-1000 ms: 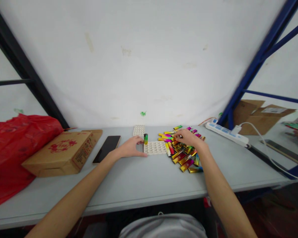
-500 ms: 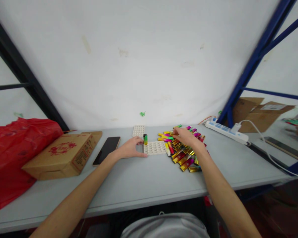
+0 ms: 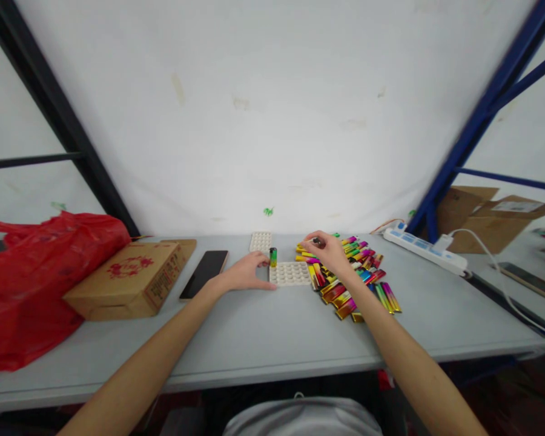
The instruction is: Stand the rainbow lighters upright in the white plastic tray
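Note:
A white tray with rows of round holes [image 3: 290, 274] lies on the table, and one green and yellow lighter [image 3: 273, 257] stands upright at its back left corner. My left hand [image 3: 249, 272] rests at the tray's left side, thumb and fingers apart, holding nothing. To the right, my right hand [image 3: 326, 248] is above the left edge of a pile of shiny coloured lighters [image 3: 367, 272]. Its fingers are closed round a lighter, of which only a dark end shows.
A second white tray [image 3: 260, 241] lies near the wall. Left are a phone [image 3: 205, 274], a cardboard box [image 3: 127, 281] and a red bag [image 3: 49, 284]. A white power strip [image 3: 427, 249] with a cable is at the right, before an open carton [image 3: 499, 224].
My right hand has lifted from the pile with a lighter and turned slightly toward the tray. My left hand stays beside the tray. The whole view has shifted a little.

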Available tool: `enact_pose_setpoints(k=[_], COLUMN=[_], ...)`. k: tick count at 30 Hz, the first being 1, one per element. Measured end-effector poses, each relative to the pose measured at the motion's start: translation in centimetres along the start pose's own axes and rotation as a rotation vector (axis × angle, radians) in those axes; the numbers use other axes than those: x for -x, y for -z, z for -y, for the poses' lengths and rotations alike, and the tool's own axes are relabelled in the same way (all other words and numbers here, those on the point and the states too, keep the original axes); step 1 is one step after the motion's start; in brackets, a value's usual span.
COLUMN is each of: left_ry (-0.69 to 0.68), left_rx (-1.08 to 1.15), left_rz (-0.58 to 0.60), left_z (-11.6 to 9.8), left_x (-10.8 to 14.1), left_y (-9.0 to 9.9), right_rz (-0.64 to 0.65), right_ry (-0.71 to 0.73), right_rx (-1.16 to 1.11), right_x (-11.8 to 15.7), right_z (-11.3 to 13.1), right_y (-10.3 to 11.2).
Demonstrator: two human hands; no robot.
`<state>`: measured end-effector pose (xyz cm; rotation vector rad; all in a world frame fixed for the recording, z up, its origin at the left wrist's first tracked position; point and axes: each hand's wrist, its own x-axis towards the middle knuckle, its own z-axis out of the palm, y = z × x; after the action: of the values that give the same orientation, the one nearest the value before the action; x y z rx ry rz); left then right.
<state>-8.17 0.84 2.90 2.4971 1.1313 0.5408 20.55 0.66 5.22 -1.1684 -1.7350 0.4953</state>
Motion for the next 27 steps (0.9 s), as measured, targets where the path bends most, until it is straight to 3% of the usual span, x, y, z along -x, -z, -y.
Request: enact_pose_setpoints(k=[6, 14, 17, 27], left_ry=[-0.026, -0.015, -0.015, -0.016], left_rx=[0.001, 0.004, 0.002, -0.004], left_rz=[-0.004, -0.017, -0.010, -0.012], left_z=[0.4, 0.3, 0.4, 0.4], left_x=[-0.1, -0.1, -0.2, -0.2], left_y=[-0.2, -0.1, -0.2, -0.2], right_rz=[0.024, 0.242, 0.218, -0.014], right_ry=[-0.109, -0.228, -0.259, -0.094], right_rx=[-0.225, -0.492, -0.424, -0.026], right_x=[0.4, 1.5, 1.6, 2.1], right_z=[0.0, 1.2, 1.2, 1.7], right_y=[-2.1, -3.7, -4.3, -4.7])
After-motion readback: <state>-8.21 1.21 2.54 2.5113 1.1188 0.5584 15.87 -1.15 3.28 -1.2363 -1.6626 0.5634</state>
